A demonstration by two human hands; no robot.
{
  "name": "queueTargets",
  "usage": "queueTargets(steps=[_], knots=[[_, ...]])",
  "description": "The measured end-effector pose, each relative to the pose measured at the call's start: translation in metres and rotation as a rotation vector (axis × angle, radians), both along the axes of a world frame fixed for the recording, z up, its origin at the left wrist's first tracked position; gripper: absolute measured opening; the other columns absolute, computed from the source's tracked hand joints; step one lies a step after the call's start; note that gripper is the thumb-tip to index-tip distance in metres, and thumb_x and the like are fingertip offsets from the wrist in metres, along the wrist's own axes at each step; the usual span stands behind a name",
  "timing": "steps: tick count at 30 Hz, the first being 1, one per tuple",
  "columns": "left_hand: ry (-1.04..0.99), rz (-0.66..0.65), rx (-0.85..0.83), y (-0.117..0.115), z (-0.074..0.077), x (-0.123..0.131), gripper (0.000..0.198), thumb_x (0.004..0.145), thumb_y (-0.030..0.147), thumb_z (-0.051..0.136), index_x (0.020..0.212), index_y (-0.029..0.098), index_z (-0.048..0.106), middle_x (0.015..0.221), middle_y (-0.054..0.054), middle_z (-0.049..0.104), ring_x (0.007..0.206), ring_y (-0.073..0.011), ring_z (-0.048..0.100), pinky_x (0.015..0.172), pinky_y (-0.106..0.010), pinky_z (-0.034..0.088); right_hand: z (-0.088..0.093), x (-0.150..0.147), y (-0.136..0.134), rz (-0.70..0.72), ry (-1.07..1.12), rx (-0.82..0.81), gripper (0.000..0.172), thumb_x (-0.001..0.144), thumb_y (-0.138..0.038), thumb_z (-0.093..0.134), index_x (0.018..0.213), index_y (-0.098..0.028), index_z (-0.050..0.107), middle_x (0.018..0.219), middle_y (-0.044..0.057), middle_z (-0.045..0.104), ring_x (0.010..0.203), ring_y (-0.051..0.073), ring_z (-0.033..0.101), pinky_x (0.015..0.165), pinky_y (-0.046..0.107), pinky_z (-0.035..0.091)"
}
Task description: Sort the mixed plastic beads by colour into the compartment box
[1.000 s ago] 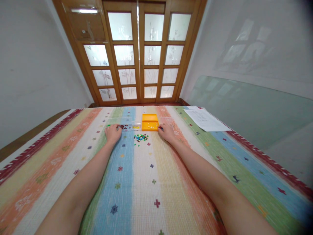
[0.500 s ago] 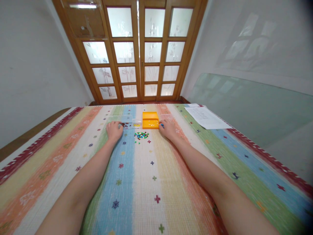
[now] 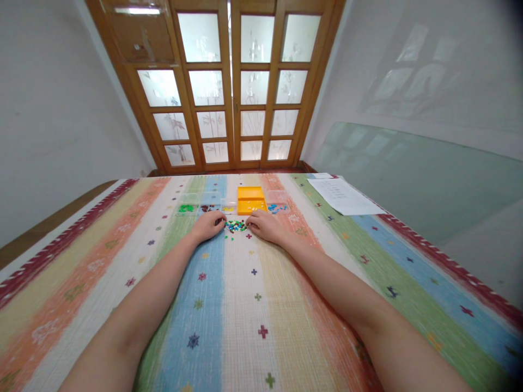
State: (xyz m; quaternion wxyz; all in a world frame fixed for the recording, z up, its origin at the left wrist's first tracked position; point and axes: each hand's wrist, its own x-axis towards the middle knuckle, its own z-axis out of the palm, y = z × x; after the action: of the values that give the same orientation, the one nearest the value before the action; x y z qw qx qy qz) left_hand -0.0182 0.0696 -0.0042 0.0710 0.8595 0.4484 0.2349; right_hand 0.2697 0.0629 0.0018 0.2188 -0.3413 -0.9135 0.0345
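Observation:
A small pile of mixed green, blue, white and dark red pieces [image 3: 236,226] lies on the striped cloth. At its left edge is my left hand [image 3: 207,226], fingers curled and fingertips drawn together; anything between them is too small to make out. My right hand [image 3: 266,226] reaches the pile's right edge, its fingers bent together in the same way. Just behind stand an open orange box [image 3: 250,194] with white pieces inside and clear containers holding green pieces [image 3: 187,208], dark red pieces [image 3: 209,208], yellow pieces [image 3: 227,209] and blue pieces [image 3: 278,208].
Printed paper sheets [image 3: 341,195] lie at the back right of the table. The striped tablecloth [image 3: 245,321] stretches under both forearms. Beyond the table are wooden glass-paned doors [image 3: 232,81], with a pale green panel [image 3: 392,174] against the right wall.
Both hands have moved inward and nearer to me, from the side containers to the pile. The green pieces on the left and blue pieces on the right are now uncovered.

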Motion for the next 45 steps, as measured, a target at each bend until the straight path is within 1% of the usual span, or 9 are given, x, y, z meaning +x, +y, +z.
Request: queueTargets(steps=[8,14,18,22,28,32,38,42,45], knots=[[-0.028,-0.02,-0.055,-0.002,0.002,0.002,0.009,0.085,0.025,0.055,0.078,0.02,0.059,0.075,-0.002,0.061,0.07,-0.0179,0.052,0.064,-0.029,0.035,0.002,0.001,-0.002,0.053,0.022,-0.011,0.013,0.098,-0.016,0.062,0.099,-0.02,0.075,0.1,0.008,0.069,0.097,0.02,0.061,0.085,0.029,0.042],[-0.035,-0.085,-0.169,-0.001,0.004,-0.001,0.009,0.079,0.024,0.058,0.072,0.02,0.056,0.069,0.001,0.057,0.066,-0.0157,0.048,0.063,-0.028,0.032,0.002,-0.001,-0.001,0.003,0.037,-0.024,0.014,0.096,-0.014,0.06,0.098,-0.018,0.073,0.101,0.008,0.072,0.096,0.02,0.062,0.084,0.029,0.043],[-0.058,-0.145,-0.276,-0.001,0.007,-0.003,0.012,0.081,0.028,0.06,0.074,0.018,0.06,0.069,0.001,0.057,0.064,-0.0142,0.048,0.061,-0.026,0.033,-0.002,0.0,0.002,-0.104,0.125,-0.062,0.017,0.097,-0.014,0.055,0.1,-0.018,0.072,0.1,0.008,0.073,0.092,0.02,0.064,0.081,0.028,0.044],[-0.098,-0.174,-0.312,0.0,0.007,-0.005,0.015,0.083,0.031,0.061,0.078,0.018,0.065,0.071,0.0,0.059,0.065,-0.0138,0.049,0.062,-0.025,0.035,-0.009,0.006,0.011,-0.236,0.28,-0.065,0.019,0.096,-0.015,0.052,0.101,-0.018,0.07,0.099,0.008,0.073,0.089,0.02,0.064,0.079,0.028,0.045],[-0.116,-0.184,-0.299,0.001,0.004,-0.006,0.015,0.084,0.031,0.061,0.084,0.018,0.069,0.075,-0.001,0.062,0.068,-0.0145,0.052,0.064,-0.025,0.038,-0.019,0.02,0.029,-0.383,0.472,-0.04,0.027,0.09,-0.014,0.053,0.111,-0.017,0.07,0.107,0.01,0.074,0.096,0.022,0.065,0.09,0.035,0.049],[-0.123,-0.2,-0.296,0.001,0.005,-0.005,0.021,0.086,0.031,0.06,0.096,0.018,0.073,0.081,-0.002,0.066,0.073,-0.0153,0.056,0.069,-0.026,0.042,-0.023,0.022,0.033,-0.362,0.519,-0.039,0.033,0.092,-0.016,0.052,0.121,-0.017,0.068,0.116,0.011,0.073,0.1,0.022,0.066,0.095,0.037,0.05],[-0.199,-0.193,-0.345,0.001,0.003,-0.005,0.023,0.087,0.036,0.06,0.094,0.018,0.074,0.086,-0.003,0.069,0.078,-0.0165,0.059,0.074,-0.027,0.046,-0.025,0.016,0.028,-0.291,0.442,-0.027,0.026,0.095,-0.017,0.052,0.114,-0.018,0.07,0.112,0.01,0.072,0.104,0.022,0.064,0.095,0.036,0.049],[-0.364,-0.088,-0.37,0.003,0.003,-0.002,0.025,0.085,0.041,0.062,0.091,0.018,0.07,0.088,-0.004,0.07,0.081,-0.017,0.061,0.077,-0.029,0.048,-0.021,0.01,0.021,-0.249,0.39,-0.058,0.024,0.094,-0.014,0.054,0.112,-0.018,0.07,0.11,0.01,0.072,0.101,0.021,0.063,0.092,0.035,0.048],[-0.568,-0.039,-0.437,0.003,0.007,0.007,0.027,0.082,0.043,0.064,0.091,0.018,0.066,0.082,-0.003,0.068,0.074,-0.0151,0.061,0.073,-0.028,0.049,-0.017,0.007,0.015,-0.199,0.349,-0.064,0.023,0.094,-0.012,0.055,0.111,-0.017,0.07,0.11,0.01,0.071,0.1,0.021,0.062,0.091,0.034,0.047]])
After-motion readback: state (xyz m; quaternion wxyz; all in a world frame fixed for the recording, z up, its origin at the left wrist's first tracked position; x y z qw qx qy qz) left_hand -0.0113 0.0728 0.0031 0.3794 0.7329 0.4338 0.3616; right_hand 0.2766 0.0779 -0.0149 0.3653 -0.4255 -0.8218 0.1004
